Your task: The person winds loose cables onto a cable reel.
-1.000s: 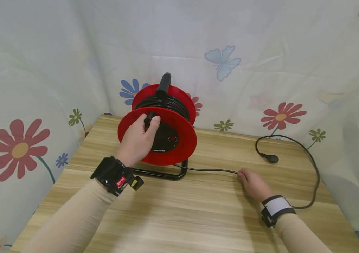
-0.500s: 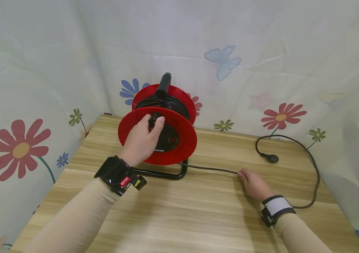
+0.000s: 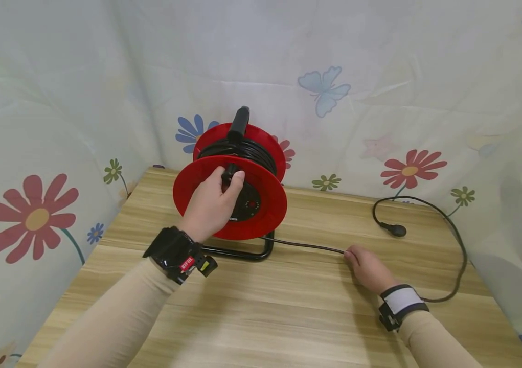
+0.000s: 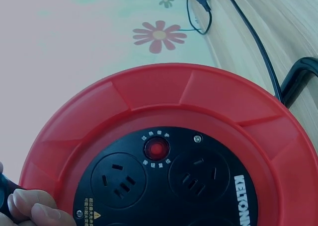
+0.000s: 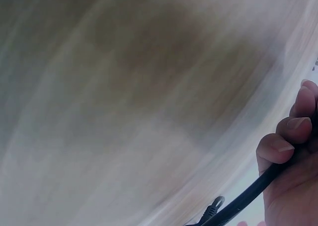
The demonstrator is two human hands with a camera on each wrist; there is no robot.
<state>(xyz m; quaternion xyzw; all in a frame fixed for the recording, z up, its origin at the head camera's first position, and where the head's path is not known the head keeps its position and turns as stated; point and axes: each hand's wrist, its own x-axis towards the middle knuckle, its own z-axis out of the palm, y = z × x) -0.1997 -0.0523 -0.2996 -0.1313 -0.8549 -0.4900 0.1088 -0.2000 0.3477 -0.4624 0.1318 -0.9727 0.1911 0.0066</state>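
Note:
A red cable reel (image 3: 270, 202) wound with black cable stands on a black tube frame at the back of the table. My left hand (image 3: 207, 207) grips the black winding knob (image 3: 229, 174) on its front disc. In the left wrist view, fingertips (image 4: 37, 208) curl on the knob at the lower left, beside the black socket panel (image 4: 158, 186) with a red button. To the right, my right hand (image 3: 370, 268) holds the cable (image 3: 307, 246) that runs out from under the reel. Fingers curl round that cable (image 5: 246, 196) in the right wrist view.
Beyond my right hand the cable loops over the table's right side and ends in a black plug (image 3: 396, 230). The wood-grain table (image 3: 288, 317) is bounded by flower-print curtains (image 3: 261, 61) behind and on both sides. A black carrying handle (image 3: 239, 124) tops the reel.
My left hand has moved a little to the right together with the knob, and the panel's white lettering has shifted behind the hand. The right hand and plug stay nearly where they were.

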